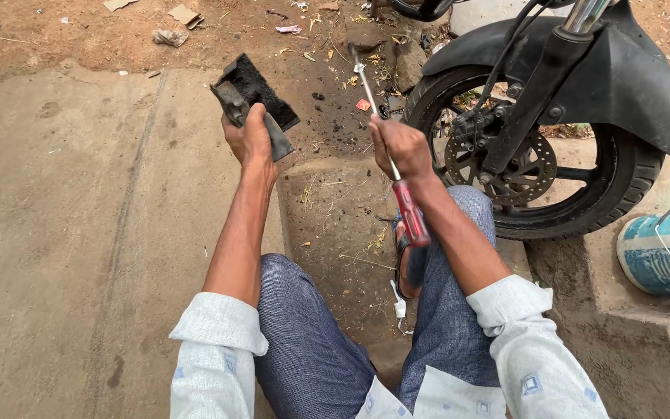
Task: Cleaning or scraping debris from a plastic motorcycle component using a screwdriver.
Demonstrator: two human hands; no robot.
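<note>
The left hand (248, 140) is closed around a dirty black slab-shaped part (256, 101) with a grey metal edge, held up above the concrete slab (63, 233), well to the left of the motorcycle front wheel (622, 182). The part's upper face is rough and soot-black; its lower end sticks out below the fist. The right hand (401, 147) is clenched on the metal shaft of a screwdriver (397, 178), between the black part and the wheel; the red handle (412, 213) points back toward the person's knees, and the tip points up and away toward the dirt. The two hands are apart, and tool and part do not touch. Below them lie the person's legs in blue-grey trousers (312, 349), with a sandal (405, 260) between the knees. On the wheel, the brake disc (533, 167) sits behind the fork leg (537, 93), under a black mudguard (630, 62). A pale blue plastic container (661, 248) stands just beside the wheel's lower right. Scraps of litter (170, 36) lie on the dirt well beyond the wheel's left.
</note>
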